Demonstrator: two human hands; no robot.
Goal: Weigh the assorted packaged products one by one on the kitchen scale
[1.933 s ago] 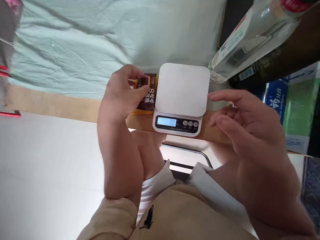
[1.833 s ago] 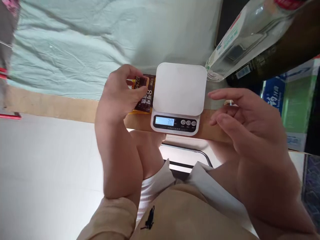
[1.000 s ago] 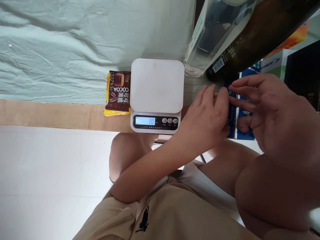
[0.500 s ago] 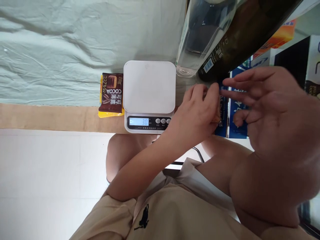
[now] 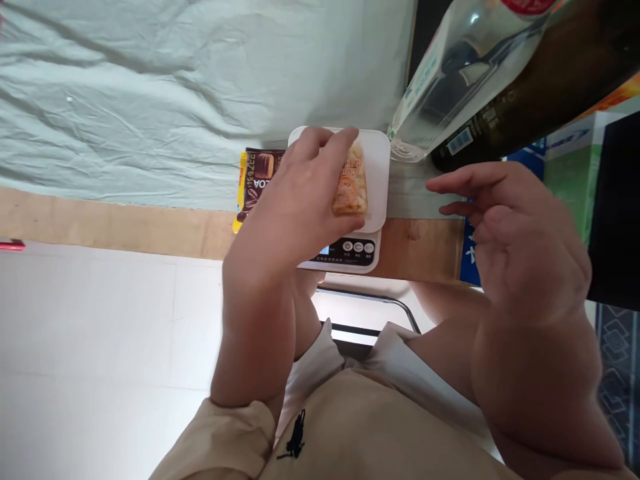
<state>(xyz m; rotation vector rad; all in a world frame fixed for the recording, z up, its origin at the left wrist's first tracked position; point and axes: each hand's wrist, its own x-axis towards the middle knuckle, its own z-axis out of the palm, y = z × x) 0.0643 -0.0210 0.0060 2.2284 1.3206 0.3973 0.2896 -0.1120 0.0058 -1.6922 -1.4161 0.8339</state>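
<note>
L hand (image 5: 295, 197) swung from frame right to scale (image 5: 379, 167), ctr, pinching snack pkt (image 5: 353, 183); pkt's over it now, contact unclear. R hand (image 5: 525, 230) spread, empty, mid-right.

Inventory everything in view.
Kitchen scale: one, white, table edge.
Snack packet: one, yellowish, over scale.
Cocoa biscuit packet: one, brown, scale's left.
Yellow packet: one, yellow, beneath that.
Clear bottle: one, colourless, right.
Dark bottle: one, brown, beside it.
Blue box: one, blue, right.
Green box: one, green, right.
Black object: one, black, right edge.
Orange package: one, orange, right edge.
Dark panel: one, black, top.
Cloth: one, pale green, on table.
Red object: one, red, left edge.
Metal frame: one, dark, under table.
Patterned surface: one, dark, lower right.
Floor: one, white, below.
Shirt: one, beige, bottom.
Shorts: one pair, pale, lap.
Legs: two, bare, lower middle.
Left hand: one, on snack packet.
Right hand: one, open, right.
</note>
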